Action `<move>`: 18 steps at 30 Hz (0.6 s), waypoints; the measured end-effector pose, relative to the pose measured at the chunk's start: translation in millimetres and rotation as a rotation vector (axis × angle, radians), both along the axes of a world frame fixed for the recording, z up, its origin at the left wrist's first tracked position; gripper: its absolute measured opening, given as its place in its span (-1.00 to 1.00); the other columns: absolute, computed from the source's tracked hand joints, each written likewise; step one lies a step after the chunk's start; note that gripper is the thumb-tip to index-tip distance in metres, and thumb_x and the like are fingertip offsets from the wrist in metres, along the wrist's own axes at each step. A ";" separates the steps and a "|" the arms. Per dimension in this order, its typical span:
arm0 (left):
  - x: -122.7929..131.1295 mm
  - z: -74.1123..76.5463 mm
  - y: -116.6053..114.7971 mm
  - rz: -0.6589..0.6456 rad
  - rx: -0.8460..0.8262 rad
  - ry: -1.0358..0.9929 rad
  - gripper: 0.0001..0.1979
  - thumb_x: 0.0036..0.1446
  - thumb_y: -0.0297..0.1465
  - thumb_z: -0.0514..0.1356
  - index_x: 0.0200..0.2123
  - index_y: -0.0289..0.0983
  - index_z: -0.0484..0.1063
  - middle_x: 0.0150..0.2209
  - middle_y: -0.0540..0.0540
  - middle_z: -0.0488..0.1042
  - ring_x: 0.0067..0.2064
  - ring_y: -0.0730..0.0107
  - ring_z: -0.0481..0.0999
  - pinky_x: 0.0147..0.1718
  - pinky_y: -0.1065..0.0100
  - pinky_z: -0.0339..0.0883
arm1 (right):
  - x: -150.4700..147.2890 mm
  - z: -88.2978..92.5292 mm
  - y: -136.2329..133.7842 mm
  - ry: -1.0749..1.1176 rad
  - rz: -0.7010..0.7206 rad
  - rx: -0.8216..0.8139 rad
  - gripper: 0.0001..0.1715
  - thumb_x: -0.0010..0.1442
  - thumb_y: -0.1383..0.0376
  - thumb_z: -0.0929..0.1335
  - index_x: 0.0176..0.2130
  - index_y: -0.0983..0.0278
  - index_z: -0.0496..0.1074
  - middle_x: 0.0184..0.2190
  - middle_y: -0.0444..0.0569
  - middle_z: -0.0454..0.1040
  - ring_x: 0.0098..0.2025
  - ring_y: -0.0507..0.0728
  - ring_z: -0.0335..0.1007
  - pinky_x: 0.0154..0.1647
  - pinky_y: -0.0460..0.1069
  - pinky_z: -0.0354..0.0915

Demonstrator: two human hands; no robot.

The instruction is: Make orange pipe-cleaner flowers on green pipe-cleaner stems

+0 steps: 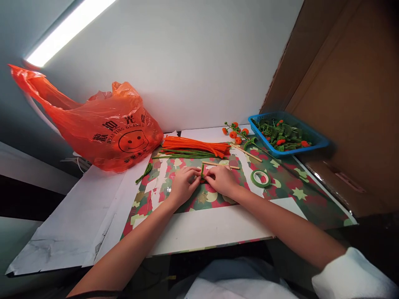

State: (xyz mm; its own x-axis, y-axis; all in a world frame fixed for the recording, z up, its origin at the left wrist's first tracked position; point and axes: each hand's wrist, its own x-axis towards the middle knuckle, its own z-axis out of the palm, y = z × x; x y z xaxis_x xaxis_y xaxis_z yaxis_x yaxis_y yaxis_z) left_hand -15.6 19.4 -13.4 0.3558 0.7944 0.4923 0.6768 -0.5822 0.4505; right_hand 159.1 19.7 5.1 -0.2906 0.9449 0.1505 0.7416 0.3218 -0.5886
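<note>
A short green pipe cleaner [202, 170] stands nearly upright between my fingertips, above the patterned sheet. My left hand [183, 183] pinches it from the left, and my right hand [222, 180] pinches it from the right. A bit of orange shows low between the fingers, too small to make out. Just beyond my right hand lies a thin wooden stick [230, 166]. Behind both hands rests a bundle of orange pipe cleaners [193, 145], with green pipe cleaners [187, 154] along its near side. A roll of green tape [260, 179] lies right of my right hand.
A folded green pipe cleaner piece [144, 173] lies at left, near a red plastic bag [124, 128]. Orange flowers on a stem [236, 133] lie at the back, beside a second stick [249, 154]. A blue basket [299, 151] holds green and orange pieces, by a cardboard wall [343, 108].
</note>
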 end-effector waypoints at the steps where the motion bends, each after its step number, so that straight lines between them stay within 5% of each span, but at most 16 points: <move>1: 0.5 -0.5 -0.1 -0.004 0.017 0.013 -0.89 0.16 -0.44 0.11 -0.37 -0.22 0.44 -0.20 -0.09 0.56 -0.14 0.28 0.51 -0.12 0.20 0.38 | -0.3 0.2 -0.1 -0.005 -0.001 0.004 -0.78 0.17 0.34 0.32 -0.47 0.26 0.50 -0.47 -0.06 0.54 -0.32 0.12 0.37 -0.08 0.08 0.03; 10: 2.4 14.8 -7.4 0.032 0.211 0.178 -0.87 0.16 -0.47 0.11 -0.41 -0.21 0.42 -0.23 -0.07 0.59 -0.16 0.23 0.54 -0.13 0.16 0.31 | 9.7 13.0 -6.3 0.107 -0.118 0.077 -0.93 0.12 0.37 0.35 -0.36 0.27 0.47 -0.30 0.00 0.54 -0.19 0.17 0.37 -0.05 0.08 0.10; 13: 0.6 23.7 -11.4 0.044 0.267 0.221 -0.85 0.17 -0.48 0.11 -0.41 -0.20 0.44 -0.22 -0.05 0.60 -0.13 0.22 0.54 -0.06 0.15 0.27 | 20.2 23.3 -20.4 0.207 -0.192 0.052 -0.84 0.19 0.29 0.30 -0.35 0.30 0.45 -0.35 0.01 0.53 -0.30 0.13 0.38 -0.24 -0.01 0.23; 14: 0.5 25.8 -13.1 0.046 0.294 0.240 -0.84 0.17 -0.48 0.10 -0.40 -0.19 0.45 -0.22 -0.05 0.60 -0.11 0.22 0.54 -0.05 0.15 0.26 | 22.8 25.4 -25.2 0.271 -0.192 -0.032 -0.72 0.24 0.21 0.26 -0.41 0.30 0.44 -0.45 -0.01 0.51 -0.42 0.09 0.37 -0.36 -0.04 0.24; 18: 5.1 30.5 -23.4 0.018 0.423 0.353 -0.78 0.20 -0.51 0.06 -0.33 -0.18 0.49 -0.22 -0.05 0.60 -0.06 0.23 0.55 -0.03 0.17 0.25 | 25.3 25.1 -35.0 0.878 -0.161 -0.969 -0.38 0.28 -0.04 0.16 -0.42 0.36 0.48 -0.50 0.03 0.51 -0.55 0.02 0.39 -0.45 -0.08 0.34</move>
State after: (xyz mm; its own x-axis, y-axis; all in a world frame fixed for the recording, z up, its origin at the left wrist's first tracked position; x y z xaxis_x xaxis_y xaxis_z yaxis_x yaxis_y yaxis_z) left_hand -10.5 -4.1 17.1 0.5457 0.5604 0.6230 0.7556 -0.6505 -0.0768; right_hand 184.4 -15.3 30.2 -0.3189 0.7903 -0.5232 -0.0133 -0.5557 -0.8313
